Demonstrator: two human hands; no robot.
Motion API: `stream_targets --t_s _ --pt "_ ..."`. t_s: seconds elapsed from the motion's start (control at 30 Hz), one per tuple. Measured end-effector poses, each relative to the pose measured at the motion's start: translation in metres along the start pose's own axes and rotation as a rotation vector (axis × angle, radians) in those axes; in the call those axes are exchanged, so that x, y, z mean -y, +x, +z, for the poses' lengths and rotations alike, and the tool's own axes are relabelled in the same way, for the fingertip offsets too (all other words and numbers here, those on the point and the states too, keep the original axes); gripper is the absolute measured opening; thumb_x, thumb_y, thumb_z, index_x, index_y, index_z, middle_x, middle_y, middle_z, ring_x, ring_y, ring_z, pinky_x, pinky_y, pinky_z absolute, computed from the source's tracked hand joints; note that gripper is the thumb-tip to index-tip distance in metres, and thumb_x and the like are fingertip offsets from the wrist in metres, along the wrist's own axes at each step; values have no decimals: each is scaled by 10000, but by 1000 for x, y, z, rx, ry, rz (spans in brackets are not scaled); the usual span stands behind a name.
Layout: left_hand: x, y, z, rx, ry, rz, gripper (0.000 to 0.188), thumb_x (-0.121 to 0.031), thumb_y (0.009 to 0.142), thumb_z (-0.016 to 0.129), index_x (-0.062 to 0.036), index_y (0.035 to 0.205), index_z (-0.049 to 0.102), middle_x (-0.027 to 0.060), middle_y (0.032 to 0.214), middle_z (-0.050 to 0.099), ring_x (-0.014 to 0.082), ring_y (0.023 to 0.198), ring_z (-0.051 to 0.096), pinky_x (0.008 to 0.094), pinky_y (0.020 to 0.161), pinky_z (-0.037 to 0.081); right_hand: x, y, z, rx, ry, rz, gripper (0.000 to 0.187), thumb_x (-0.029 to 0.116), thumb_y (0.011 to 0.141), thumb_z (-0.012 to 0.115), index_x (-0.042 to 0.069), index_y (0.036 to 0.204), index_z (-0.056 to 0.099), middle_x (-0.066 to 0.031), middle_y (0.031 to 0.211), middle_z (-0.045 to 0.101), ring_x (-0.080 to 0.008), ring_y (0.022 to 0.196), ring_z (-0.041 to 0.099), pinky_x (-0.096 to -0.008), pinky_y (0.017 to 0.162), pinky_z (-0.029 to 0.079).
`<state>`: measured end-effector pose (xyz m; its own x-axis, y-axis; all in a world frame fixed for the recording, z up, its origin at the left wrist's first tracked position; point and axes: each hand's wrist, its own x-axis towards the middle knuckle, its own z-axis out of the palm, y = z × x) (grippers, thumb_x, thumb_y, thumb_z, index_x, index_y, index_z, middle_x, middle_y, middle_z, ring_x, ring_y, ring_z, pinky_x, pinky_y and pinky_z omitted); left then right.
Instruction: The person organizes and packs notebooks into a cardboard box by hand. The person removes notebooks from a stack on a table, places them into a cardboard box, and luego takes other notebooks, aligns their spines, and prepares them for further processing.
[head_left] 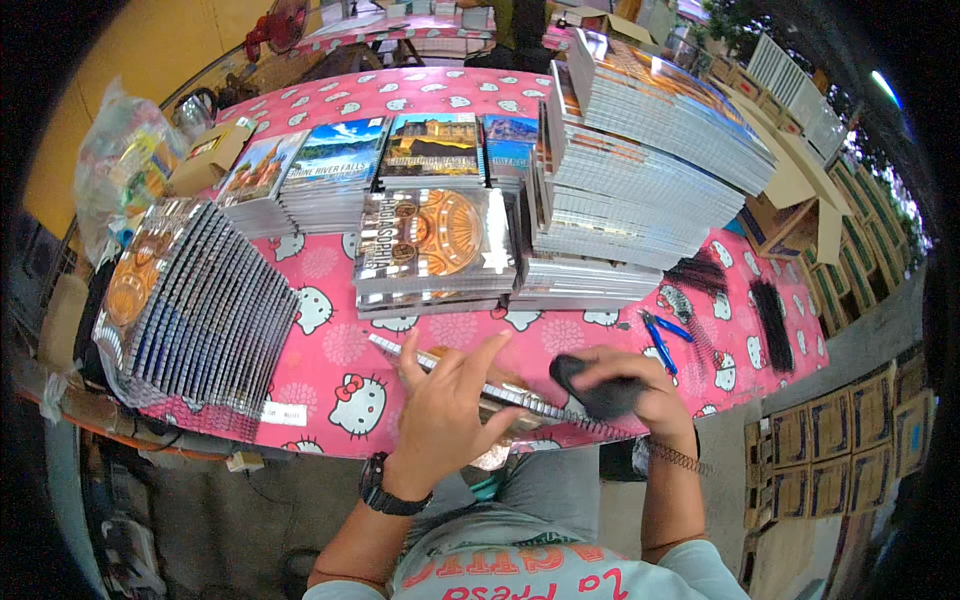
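My left hand (450, 405) is closed over a thin booklet (515, 395), with fingers and thumb on either side of its punched edge, which points up and slants down to the right. A dark spiral coil (605, 430) runs along that edge and sticks out past its right end, under my right hand (650, 390). That hand grips a rounded black object (605, 393), smeared by motion, close against the coil. Its exact kind cannot be made out. A loose end of coil (685, 460) crosses my right wrist.
Blue pliers (662, 340) lie to the right, near bundles of black coils (770, 325). Stacked booklets (435, 240) stand ahead, a tall pile (630, 190) behind right, a coil-bound stack (195, 310) at left. Cartons (830, 450) stand on the floor at right.
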<state>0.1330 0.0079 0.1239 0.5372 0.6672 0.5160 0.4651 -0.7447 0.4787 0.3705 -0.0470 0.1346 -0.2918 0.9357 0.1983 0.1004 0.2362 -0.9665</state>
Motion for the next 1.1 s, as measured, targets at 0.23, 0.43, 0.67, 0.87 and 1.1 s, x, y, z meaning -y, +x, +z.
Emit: stream_targets --t_s 0.23,0.43,0.67,0.87,1.1 --pt "-4 3 -3 44 -74 -27 804 -251 604 755 -66 1285 370 -2 817 567 177 842 538 541 1003 125 0 17 7 21 6 38 611 529 662 652 11 985 639 -149 1122 571 -311 1062 515 -412 935 357" --pt "11 -5 -3 -139 -6 -47 926 -253 562 790 -55 1321 299 85 1122 509 229 1113 434 519 1019 135 -17 27 3 -60 -440 120 473 392 719 661 12 999 631 -151 1040 600 -268 1035 526 -379 885 391" --pt "69 -29 16 -498 -912 -350 940 -71 573 790 -50 1337 243 147 1257 414 211 1154 397 337 955 343 -11 50 26 -37 -574 174 705 640 696 544 5 987 639 -140 1073 601 -294 1075 507 -397 960 331" --pt "69 -24 16 -538 -1179 -446 445 -17 829 576 8 1252 441 31 1050 521 91 944 492 222 840 391 -20 64 24 -7 -398 32 635 570 725 570 -6 984 634 -150 985 627 -292 1067 504 -384 916 378" --pt "75 -33 16 -514 -1198 -510 431 -55 830 597 7 1236 469 3 1048 522 69 908 481 206 810 385 -6 74 37 110 -202 37 501 447 768 584 2 996 627 -130 1057 594 -235 971 549 -350 871 400"
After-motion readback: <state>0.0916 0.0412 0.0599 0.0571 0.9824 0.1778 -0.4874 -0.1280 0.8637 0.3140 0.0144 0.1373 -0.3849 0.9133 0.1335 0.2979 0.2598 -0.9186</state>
